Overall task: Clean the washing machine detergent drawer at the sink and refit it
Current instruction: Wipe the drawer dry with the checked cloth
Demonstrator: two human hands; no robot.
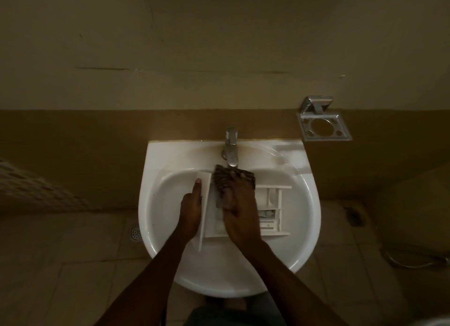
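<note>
A white detergent drawer (274,210) lies across the bowl of the white sink (304,228), its front panel to the left and its compartments facing up. My left hand (191,212) holds the front panel, thumb lying along its face. My right hand (239,212) presses a dark patterned cloth (222,179) down on the drawer's left part, just below the tap (231,146). The hand hides much of the cloth and the compartment under it. I cannot tell whether water is running.
A metal soap and tumbler holder (323,126) hangs on the wall at the sink's upper right. A floor drain (135,233) sits in the tiled floor to the left. A hose (414,261) lies on the floor at right. The room is dim.
</note>
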